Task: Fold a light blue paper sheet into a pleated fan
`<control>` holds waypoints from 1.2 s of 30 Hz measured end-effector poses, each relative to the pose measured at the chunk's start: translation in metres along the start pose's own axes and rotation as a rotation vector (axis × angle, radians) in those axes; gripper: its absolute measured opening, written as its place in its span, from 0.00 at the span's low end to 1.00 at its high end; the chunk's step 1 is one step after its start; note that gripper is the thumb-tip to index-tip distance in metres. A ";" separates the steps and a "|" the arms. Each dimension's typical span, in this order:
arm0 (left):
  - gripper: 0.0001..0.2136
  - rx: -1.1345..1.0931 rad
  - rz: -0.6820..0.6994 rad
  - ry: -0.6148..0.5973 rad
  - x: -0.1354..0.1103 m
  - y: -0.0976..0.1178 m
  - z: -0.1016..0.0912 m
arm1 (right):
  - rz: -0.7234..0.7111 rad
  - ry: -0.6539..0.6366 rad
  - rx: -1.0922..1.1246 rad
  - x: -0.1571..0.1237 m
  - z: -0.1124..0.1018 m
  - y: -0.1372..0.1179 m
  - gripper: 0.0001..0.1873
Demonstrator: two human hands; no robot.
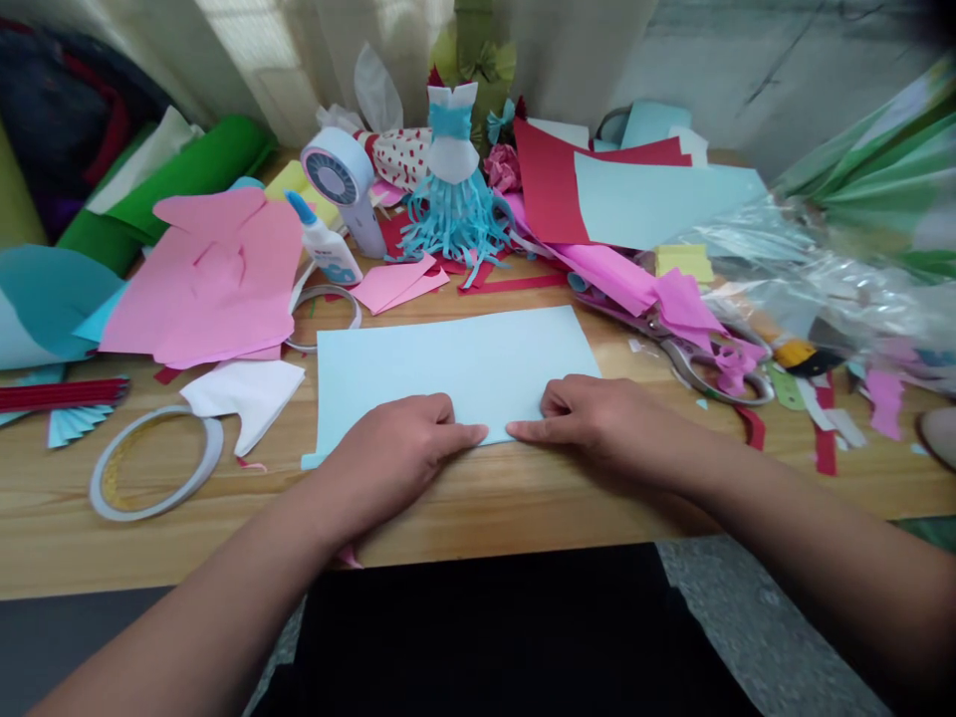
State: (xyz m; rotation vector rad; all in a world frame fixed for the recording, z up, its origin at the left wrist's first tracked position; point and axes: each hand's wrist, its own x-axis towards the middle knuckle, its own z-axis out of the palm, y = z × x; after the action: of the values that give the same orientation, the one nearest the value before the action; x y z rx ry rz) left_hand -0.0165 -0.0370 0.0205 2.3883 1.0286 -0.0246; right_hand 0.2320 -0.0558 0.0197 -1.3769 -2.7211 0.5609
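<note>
A light blue paper sheet [455,363] lies flat on the wooden table [523,498], close to its front edge. My left hand [395,453] rests on the sheet's near edge with fingers curled and the index finger pointing right, pressing the paper. My right hand [597,423] sits on the near right corner, fingers curled, index finger pointing left along the edge. The two fingertips nearly meet at the paper's near edge.
Pink paper sheets [216,279], a glue bottle [325,239], a small white fan [348,184], a paper dress model [452,179], red and blue sheets [619,184], scissors [702,363], two tape rings [153,463], white paper [243,393] and plastic wrap [822,269] crowd the table.
</note>
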 end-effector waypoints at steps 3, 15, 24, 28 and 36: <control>0.18 -0.068 0.045 -0.050 0.001 -0.004 -0.005 | -0.043 -0.031 -0.054 0.000 -0.001 0.001 0.16; 0.19 -0.373 -0.248 -0.159 0.006 -0.003 -0.012 | -0.166 -0.016 -0.140 -0.001 0.000 0.005 0.17; 0.21 -0.381 -0.301 -0.154 0.005 0.000 -0.013 | -0.211 -0.008 -0.135 -0.001 -0.001 0.006 0.18; 0.23 -0.382 -0.363 -0.140 0.004 0.002 -0.014 | -0.214 -0.002 -0.147 -0.002 0.001 0.007 0.18; 0.23 -0.252 -0.298 -0.116 0.005 0.007 -0.013 | -0.197 -0.019 -0.311 -0.006 0.001 -0.001 0.20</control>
State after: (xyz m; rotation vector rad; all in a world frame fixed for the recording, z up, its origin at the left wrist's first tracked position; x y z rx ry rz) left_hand -0.0103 -0.0316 0.0336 1.9710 1.2433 -0.1316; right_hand 0.2349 -0.0611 0.0203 -1.1340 -3.0107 0.1429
